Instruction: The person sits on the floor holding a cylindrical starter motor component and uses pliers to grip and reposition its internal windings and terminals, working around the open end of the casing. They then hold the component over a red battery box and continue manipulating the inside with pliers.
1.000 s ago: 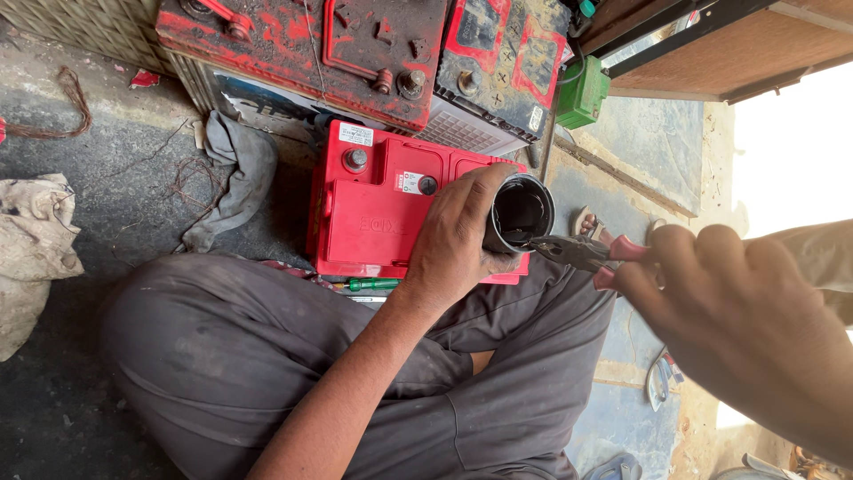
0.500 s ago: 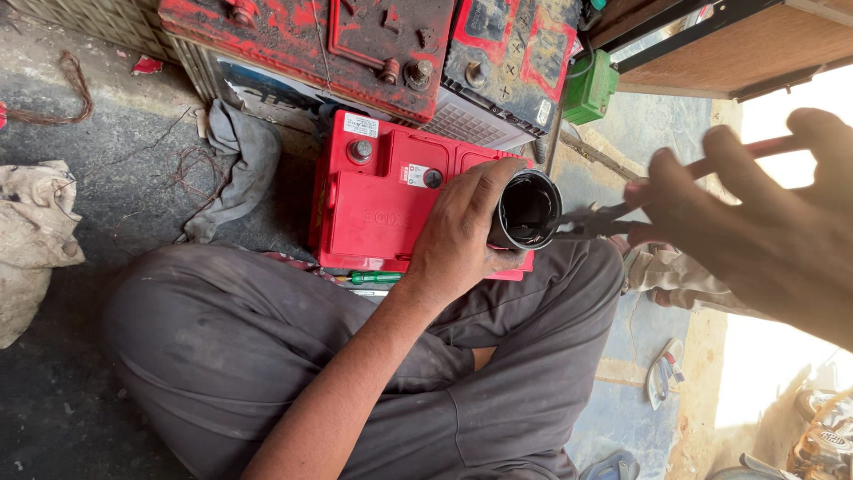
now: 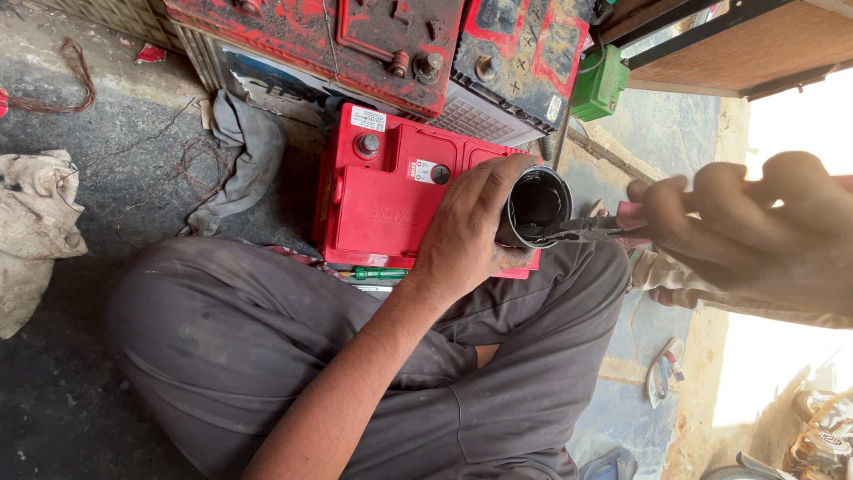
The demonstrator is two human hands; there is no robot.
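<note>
My left hand (image 3: 466, 233) is wrapped around a black cylindrical tube (image 3: 536, 206), its open end turned toward the camera. My right hand (image 3: 755, 238) grips red-handled pliers (image 3: 586, 229), whose dark jaws reach into the mouth of the tube at its lower rim. Both hands are held above a red battery (image 3: 382, 200) that sits on the floor in front of my crossed legs in grey trousers (image 3: 249, 347).
Old red and black batteries (image 3: 382, 40) are stacked behind the red one. A grey rag (image 3: 240, 151) and a dirty cloth (image 3: 31, 227) lie on the dark floor at left. A green screwdriver (image 3: 378, 274) lies by the battery's near edge. A green box (image 3: 600, 84) stands at right.
My right hand has dropped lower and brought the pliers' jaws into the tube's mouth. My left hand keeps the tube in about the same place.
</note>
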